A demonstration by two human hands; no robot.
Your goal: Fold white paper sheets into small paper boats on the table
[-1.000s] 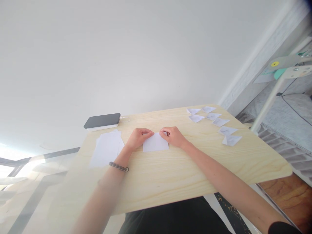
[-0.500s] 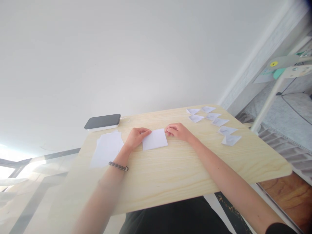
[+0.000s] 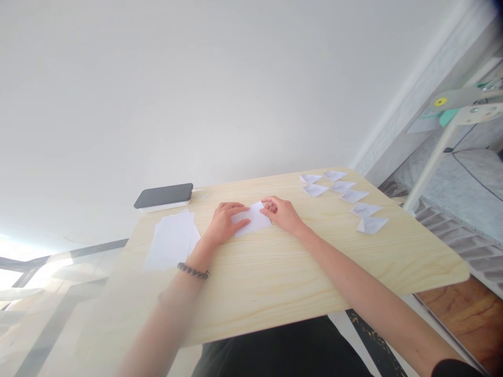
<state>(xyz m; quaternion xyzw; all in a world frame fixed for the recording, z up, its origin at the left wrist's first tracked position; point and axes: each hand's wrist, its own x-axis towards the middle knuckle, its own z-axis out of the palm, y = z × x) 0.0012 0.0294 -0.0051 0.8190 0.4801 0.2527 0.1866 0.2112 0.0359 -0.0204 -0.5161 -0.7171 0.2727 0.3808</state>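
On the table in front of me lies a small piece of folded white paper point(image 3: 253, 219), now slightly turned. My left hand point(image 3: 227, 221) rests over its left end, thumb spread from the fingers, pressing on it rather than wrapped round it. At the upper right corner my right hand point(image 3: 282, 213) pinches the paper's edge between thumb and bent forefinger. The fingers partly cover both ends of the paper.
Loose white sheets point(image 3: 173, 241) lie left of my left hand. Behind them is a dark-topped device point(image 3: 164, 195) with a white cable. Several folded paper pieces point(image 3: 372, 225) lie on the right of the wooden table point(image 3: 283, 283). A white wall point(image 3: 236, 94) rises behind.
My right hand has moved left onto the paper and pinched its corner. The left fingers have spread over the paper, which has turned a little and shows less of its face.
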